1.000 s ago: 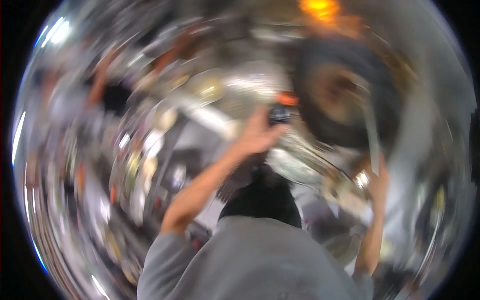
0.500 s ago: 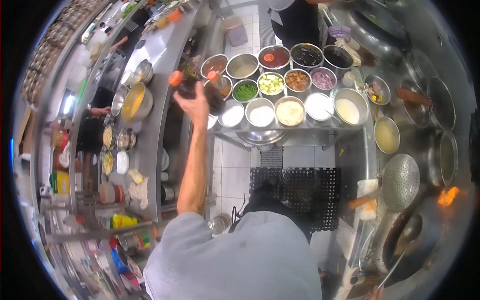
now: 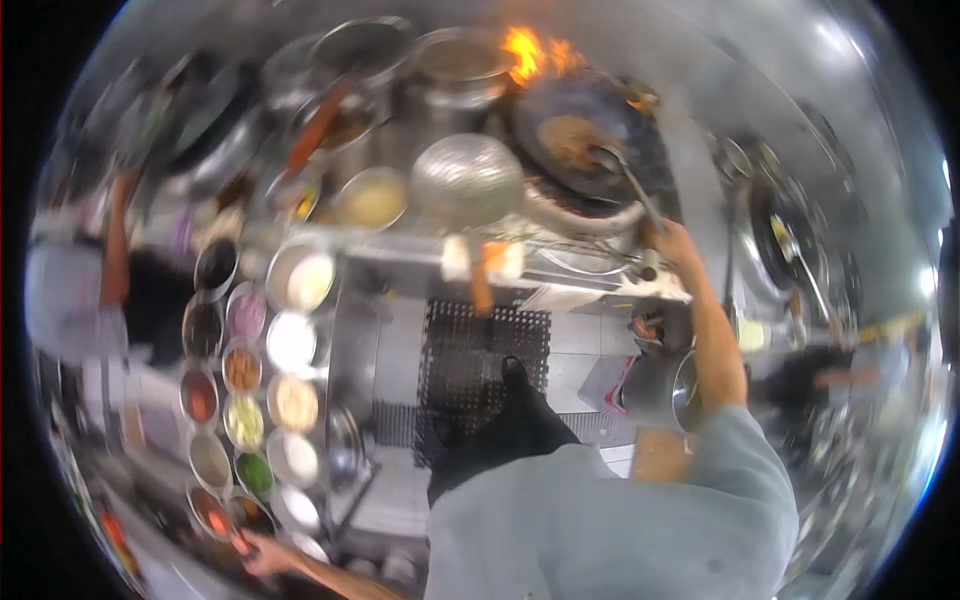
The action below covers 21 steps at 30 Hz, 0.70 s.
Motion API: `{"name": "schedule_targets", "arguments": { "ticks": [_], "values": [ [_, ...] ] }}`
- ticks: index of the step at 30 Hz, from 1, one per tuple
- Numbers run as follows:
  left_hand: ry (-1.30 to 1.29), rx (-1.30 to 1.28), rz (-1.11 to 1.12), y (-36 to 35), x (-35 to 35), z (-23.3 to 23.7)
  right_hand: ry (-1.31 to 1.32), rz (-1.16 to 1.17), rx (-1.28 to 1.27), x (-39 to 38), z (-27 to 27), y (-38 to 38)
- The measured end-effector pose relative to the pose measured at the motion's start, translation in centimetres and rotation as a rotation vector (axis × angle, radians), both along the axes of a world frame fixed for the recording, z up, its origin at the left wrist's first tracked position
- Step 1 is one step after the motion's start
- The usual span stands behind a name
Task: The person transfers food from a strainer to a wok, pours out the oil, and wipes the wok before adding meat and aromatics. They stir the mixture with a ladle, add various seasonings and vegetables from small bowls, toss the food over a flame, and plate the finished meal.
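Observation:
My right hand is closed round the long handle of a ladle. The ladle's bowl rests in a dark wok holding brownish contents, with flames rising behind it. At lower left, my left hand is blurred, its fingers closed at an orange-capped bottle; the bottle's body is mostly hidden. Beside that hand stand steel containers: red sauce, chopped greens and white powder.
A perforated strainer with a wooden handle lies left of the wok, near a bowl of yellowish liquid. Flames burn at the back. A black perforated mat covers part of the floor. Another person stands at far left.
The view has swung right, bringing the stove to the top. My right hand, holding the ladle, is now fully in view. My left hand stays by the orange-capped bottle, now at lower left.

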<state>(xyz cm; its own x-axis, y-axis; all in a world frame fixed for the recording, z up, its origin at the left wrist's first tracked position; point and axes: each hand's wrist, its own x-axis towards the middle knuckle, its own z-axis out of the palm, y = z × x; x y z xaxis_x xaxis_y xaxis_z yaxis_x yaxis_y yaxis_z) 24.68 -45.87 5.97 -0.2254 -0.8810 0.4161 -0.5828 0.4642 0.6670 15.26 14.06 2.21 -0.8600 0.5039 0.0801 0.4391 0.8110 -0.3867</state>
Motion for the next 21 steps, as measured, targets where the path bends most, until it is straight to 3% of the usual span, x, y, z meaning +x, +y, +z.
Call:
{"name": "schedule_targets", "arguments": {
  "ticks": [2,4,6,7,8,9,11,12,13,15,17,20,21],
  "values": [
    [0.281,-0.056,0.056,2.4,-1.3,-1.2,-0.073,-0.252,-0.110,-1.1,-0.4,1.0],
    [0.297,0.105,-0.452,5.0,-4.1,-3.7,0.055,-0.232,0.003,-1.7,-2.0,2.4],
    [0.130,0.250,-0.954,11.9,-7.2,-6.5,0.126,-0.234,-0.345,-3.2,-4.4,4.8],
    [0.103,0.452,-1.126,16.3,-8.7,-8.5,0.138,-0.243,-0.358,-3.6,-4.1,5.2],
    [0.019,0.302,-1.395,20.7,-9.9,-9.6,0.089,-0.234,-0.581,-3.4,-4.3,5.8],
    [0.024,0.313,-1.591,25.4,-12.2,-10.6,0.046,-0.217,-0.795,-3.4,-4.0,6.2],
    [0.050,0.247,-1.873,36.0,-15.1,-9.8,0.064,-0.208,-0.706,-3.4,-4.2,8.1],
    [-0.004,-0.037,-1.918,40.3,-16.4,-9.5,0.062,-0.203,-0.616,-3.4,-4.9,8.9],
    [0.051,-0.080,-1.957,44.7,-17.7,-9.5,0.187,-0.218,-0.346,-4.0,-5.6,9.7],
    [0.095,-0.121,-1.995,51.7,-20.5,-8.9,0.146,-0.209,-0.383,-6.0,-6.2,12.6],
    [-0.322,-0.326,-2.081,55.9,-22.3,-8.5,0.144,-0.113,-0.498,-7.5,-6.9,14.3],
    [-0.418,-0.208,-2.099,58.0,-22.7,-9.8,-0.026,-0.012,-0.626,-7.9,-7.4,14.9],
    [-0.260,-0.152,-2.103,58.1,-22.4,-10.5,-0.050,-0.007,-0.635,-6.8,-7.8,15.3]
  ]
}}
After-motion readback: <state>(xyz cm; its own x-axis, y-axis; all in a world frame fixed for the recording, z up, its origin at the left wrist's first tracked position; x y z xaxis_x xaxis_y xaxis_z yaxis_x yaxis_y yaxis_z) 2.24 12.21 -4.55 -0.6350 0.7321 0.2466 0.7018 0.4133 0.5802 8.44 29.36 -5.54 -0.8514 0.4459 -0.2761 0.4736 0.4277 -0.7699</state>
